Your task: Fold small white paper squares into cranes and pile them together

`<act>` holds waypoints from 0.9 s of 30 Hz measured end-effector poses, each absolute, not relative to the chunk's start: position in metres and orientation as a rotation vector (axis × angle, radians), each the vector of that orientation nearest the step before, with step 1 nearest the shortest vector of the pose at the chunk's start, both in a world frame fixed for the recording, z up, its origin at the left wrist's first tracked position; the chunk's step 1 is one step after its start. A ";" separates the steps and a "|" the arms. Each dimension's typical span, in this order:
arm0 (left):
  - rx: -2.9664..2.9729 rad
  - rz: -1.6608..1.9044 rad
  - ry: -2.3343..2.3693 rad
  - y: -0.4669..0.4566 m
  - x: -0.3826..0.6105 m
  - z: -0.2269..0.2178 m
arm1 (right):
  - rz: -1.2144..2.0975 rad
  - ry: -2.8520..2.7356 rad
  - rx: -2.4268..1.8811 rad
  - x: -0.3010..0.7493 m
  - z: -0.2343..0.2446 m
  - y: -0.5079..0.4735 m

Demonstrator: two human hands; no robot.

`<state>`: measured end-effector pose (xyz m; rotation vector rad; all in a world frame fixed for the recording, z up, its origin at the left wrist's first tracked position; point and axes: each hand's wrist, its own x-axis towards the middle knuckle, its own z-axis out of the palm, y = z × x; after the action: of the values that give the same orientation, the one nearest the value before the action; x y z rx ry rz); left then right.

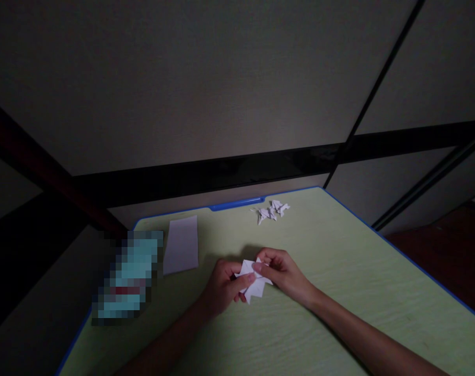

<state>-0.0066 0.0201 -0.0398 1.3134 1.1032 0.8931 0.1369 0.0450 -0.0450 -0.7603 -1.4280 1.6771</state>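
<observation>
A small piece of folded white paper [256,289] with several pointed flaps is held between both hands above the table. My left hand [223,287] is closed on its left side, the thumb pressed flat on top and the fingers underneath. From the right, my right hand [282,271] pinches the upper right part between thumb and forefinger. The fingertips cover some of the folds. Beyond the hands, two small folded white paper figures [266,213] [279,207] lie side by side near the table's far edge.
The pale green table [339,313] has a blue rim, with a blue handle-like strip [237,204] at its far edge. White paper sheets [181,245] lie at the left. Beside them is a pixelated turquoise item [131,277]. Behind stands a grey panelled surface [206,83].
</observation>
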 end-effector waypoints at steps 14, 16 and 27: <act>1.243 0.980 1.083 0.024 -0.007 -0.039 | 1.551 -1.326 -0.878 0.137 -0.046 0.046; 1.247 0.983 1.102 0.025 -0.006 -0.039 | 1.550 -1.318 -0.877 0.137 -0.047 0.046; 1.365 1.028 1.297 0.022 -0.010 -0.039 | 1.592 -1.409 -0.830 0.137 -0.043 0.046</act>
<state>-0.0102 0.0225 -0.0386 1.3649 1.2972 1.0280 0.1368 0.0464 -0.0434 -0.8299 -1.4088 1.5922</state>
